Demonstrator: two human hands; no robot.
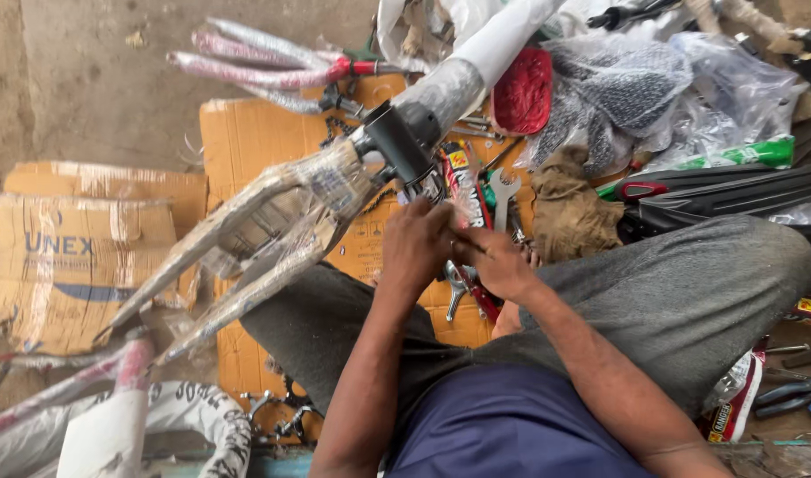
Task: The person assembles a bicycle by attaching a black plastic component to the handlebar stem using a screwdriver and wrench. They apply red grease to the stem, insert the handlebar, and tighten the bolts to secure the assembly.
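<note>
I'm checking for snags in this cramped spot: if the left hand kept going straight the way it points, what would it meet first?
Probably the black tube of the wrapped bike frame. The left hand points up the picture toward it, just short of it. Depth is unclear, so it may touch already.

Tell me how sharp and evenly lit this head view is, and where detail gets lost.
Head view: soft, even daylight, no hard shadows. The left hand and right hand are slightly motion-blurred, so what they grip is unclear. The plastic-wrapped bicycle frame shows mild glare; clear bags at top right wash out. Edges bend slightly.
</note>
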